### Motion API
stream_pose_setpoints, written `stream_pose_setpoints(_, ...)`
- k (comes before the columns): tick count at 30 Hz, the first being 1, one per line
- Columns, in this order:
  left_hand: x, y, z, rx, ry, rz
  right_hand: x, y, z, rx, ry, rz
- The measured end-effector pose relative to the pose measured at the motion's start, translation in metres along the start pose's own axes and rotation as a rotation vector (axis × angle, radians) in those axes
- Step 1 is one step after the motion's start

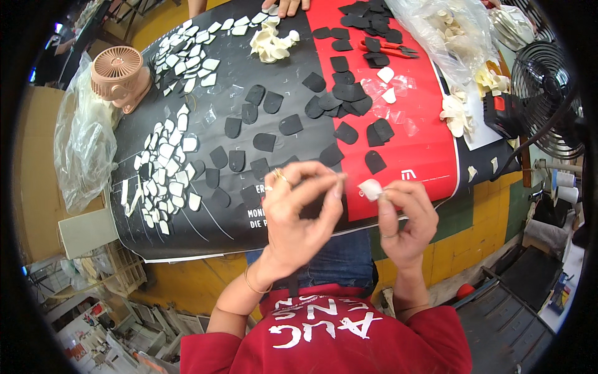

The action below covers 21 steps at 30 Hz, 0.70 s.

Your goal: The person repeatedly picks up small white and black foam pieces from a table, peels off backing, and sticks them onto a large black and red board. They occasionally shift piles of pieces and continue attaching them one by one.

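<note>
White piece (370, 189) (right hand (410, 225) hiding edge), left hand (295, 215), contents unclear

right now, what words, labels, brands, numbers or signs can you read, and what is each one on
Large white lettering on the red shirt: I won't copy the words.
White lettering on the sheet's black section, partly hidden by the left hand: not copied either.
White logo on the red section, with tiny print beside it: too small to read.

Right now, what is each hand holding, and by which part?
The right hand pinches a small white piece by its right-hand end. Whether the left hand holds anything cannot be told.
</note>
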<state>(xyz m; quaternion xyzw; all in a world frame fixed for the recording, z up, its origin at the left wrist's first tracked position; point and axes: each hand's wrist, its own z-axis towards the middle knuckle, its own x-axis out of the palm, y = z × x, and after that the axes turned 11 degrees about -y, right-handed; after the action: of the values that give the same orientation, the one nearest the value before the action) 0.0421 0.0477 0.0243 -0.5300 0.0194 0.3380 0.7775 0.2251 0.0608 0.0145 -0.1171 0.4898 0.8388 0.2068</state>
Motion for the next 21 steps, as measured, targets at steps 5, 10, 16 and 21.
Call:
stream_pose_setpoints(5,0.047,0.006,0.030,0.094,0.025,-0.066,-0.030,-0.020,0.001,0.153,-0.304,0.121)
stream_pose_setpoints(10,0.078,-0.026,0.015,-0.217,0.318,-0.498,-0.046,-0.026,0.001,-0.160,-0.261,-0.330)
stream_pose_setpoints(16,0.042,-0.014,-0.022,-0.570,0.286,-0.588,-0.015,-0.019,-0.009,-0.331,0.058,-0.344)
stream_pose_setpoints(21,-0.002,0.009,-0.037,-0.784,0.123,-0.736,0.014,-0.004,-0.011,-0.314,0.214,-0.117)
